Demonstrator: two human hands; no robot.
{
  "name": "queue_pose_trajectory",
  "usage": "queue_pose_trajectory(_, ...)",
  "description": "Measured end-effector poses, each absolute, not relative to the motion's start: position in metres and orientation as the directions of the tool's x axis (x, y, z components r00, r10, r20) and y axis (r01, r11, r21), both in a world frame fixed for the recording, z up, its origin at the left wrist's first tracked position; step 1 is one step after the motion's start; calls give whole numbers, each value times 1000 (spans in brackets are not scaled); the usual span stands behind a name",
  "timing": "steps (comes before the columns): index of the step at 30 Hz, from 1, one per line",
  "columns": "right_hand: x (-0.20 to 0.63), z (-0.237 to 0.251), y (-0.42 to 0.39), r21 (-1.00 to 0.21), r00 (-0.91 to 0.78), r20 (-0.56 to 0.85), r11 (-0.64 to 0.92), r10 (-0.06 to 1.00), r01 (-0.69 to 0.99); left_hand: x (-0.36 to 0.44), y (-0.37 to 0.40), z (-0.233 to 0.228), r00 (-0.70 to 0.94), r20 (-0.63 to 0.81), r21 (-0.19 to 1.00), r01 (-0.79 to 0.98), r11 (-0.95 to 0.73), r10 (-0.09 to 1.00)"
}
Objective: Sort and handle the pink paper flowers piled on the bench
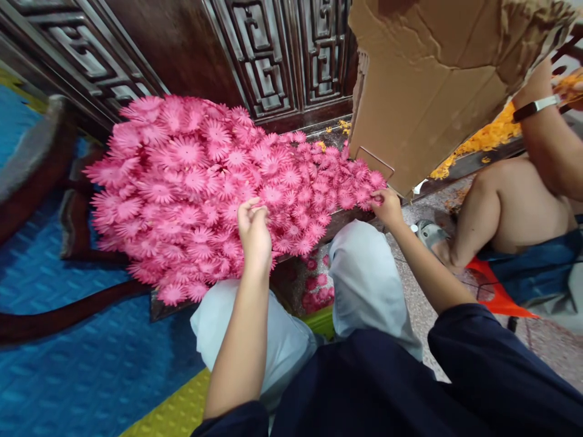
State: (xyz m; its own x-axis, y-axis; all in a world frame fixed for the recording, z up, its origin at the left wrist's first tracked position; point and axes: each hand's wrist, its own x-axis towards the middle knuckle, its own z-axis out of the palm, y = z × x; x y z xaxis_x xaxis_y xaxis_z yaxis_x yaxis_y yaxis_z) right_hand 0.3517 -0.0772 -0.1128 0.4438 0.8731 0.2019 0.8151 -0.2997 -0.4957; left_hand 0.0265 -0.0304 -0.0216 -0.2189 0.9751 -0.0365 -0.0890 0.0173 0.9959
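Dense mound of pink paper flowers [191,182], spiky fringed petals, flat daisy shapes. Left hand [254,233] pinches one mid-pile; right hand [387,206] pinches one at board's right edge.

Torn cardboard [423,91] leans near orange flowers [489,136].

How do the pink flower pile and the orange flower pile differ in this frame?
The pink flower pile is large, close and under both hands: left hand pinches at its middle, right hand touches its right edge. The orange flower pile is smaller, farther right, partly hidden by cardboard, beside another person's arm. Both lie heaped loosely.
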Motion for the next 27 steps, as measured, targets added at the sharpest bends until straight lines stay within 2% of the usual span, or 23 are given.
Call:
queue_pose_trajectory(6, 369, -124, -94, -444, 536, 109, -441, 837, 780, 31, -28, -25, -187, -33, 995, -94, 15, 982)
queue_pose_trajectory(9, 372, -129, -100, -515, 580, 70, -469, 811, 718, 32, -28, -28, -173, -9, 998, -69, -3, 985)
queue_pose_trajectory(13, 371, -130, -101, -665, 691, -27, -529, 722, 527, 35, -28, -32, -165, -15, 998, -55, 6, 986)
queue_pose_trajectory(17, 369, -124, -104, -744, 736, -110, -546, 668, 385, 37, -28, -32, -169, -24, 998, -60, 14, 985)
queue_pose_trajectory(21, 369, -104, -107, -806, 747, -49, -468, 663, 362, 38, -27, -33, -175, -32, 997, -74, 19, 984)
queue_pose_trajectory(24, 356, -73, -95, -896, 747, 54, -298, 663, 329, 39, -29, -32, -152, -4, 998, -57, -4, 988)
queue_pose_trajectory(26, 333, -47, -82, -954, 692, 68, -156, 719, 255, 40, -32, -28, -104, 42, 998, -35, -46, 994)
queue_pose_trajectory(27, 317, -33, -74, -972, 621, 63, -92, 781, 214, 40, -35, -24, -69, 76, 997, -28, -79, 995)
